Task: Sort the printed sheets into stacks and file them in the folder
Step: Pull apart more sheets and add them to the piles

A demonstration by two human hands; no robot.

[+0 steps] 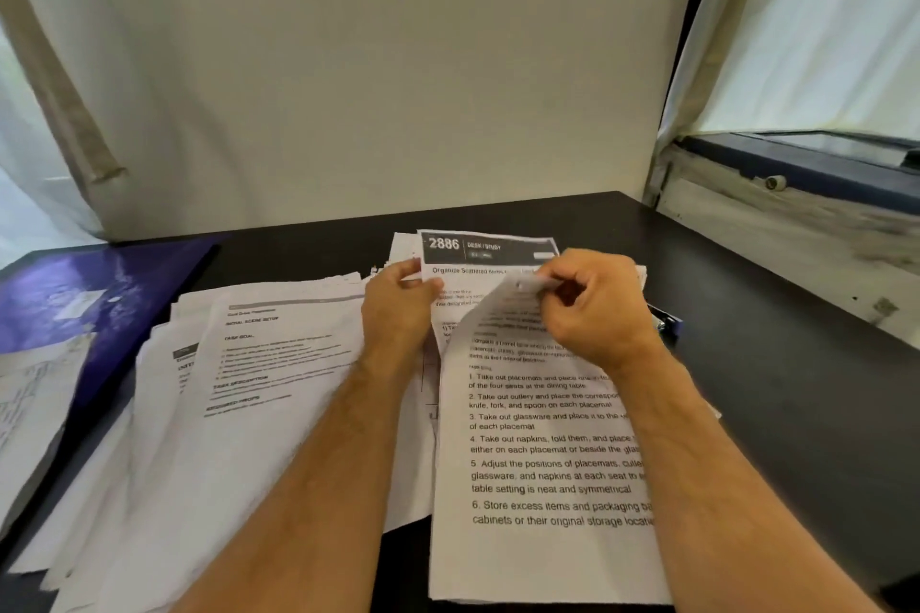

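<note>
A stack of printed sheets (537,453) lies in front of me on the black desk (776,363). My right hand (592,304) pinches the top corner of its uppermost sheet and curls it back. Under it shows a sheet with a dark header reading 2886 (488,246). My left hand (401,304) holds the left edge of that stack near the top, thumb on the paper. A second, looser pile of sheets (239,403) spreads to the left. The purple folder (94,294) lies open at the far left with paper in it.
A dark clip-like object (667,321) peeks out from behind my right wrist. A white wall stands behind the desk, with a paper pinned high up. A window ledge (796,214) runs along the right side.
</note>
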